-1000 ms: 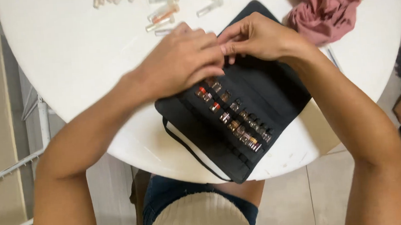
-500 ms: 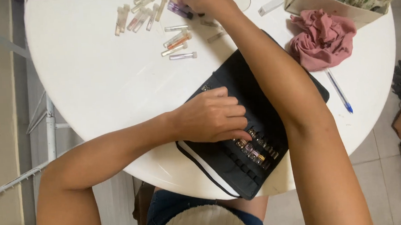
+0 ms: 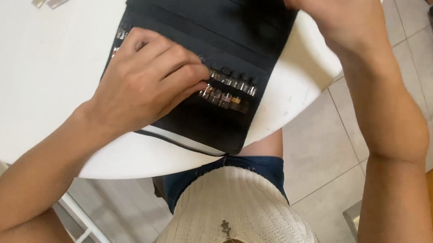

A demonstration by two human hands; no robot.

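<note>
Now the black case (image 3: 231, 30) lies under the left hand (image 3: 149, 80), right hand (image 3: 340, 9) above.

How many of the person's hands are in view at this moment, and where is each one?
2. The left hand lies flat on the black case, beside its rows of small vials. The right hand is raised at the case's upper right edge, partly cut off.

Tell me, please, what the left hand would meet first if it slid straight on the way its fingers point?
Most likely the row of small vials in the black case: the left hand lies flat on the case, fingertips pointing right, right beside them.
</note>
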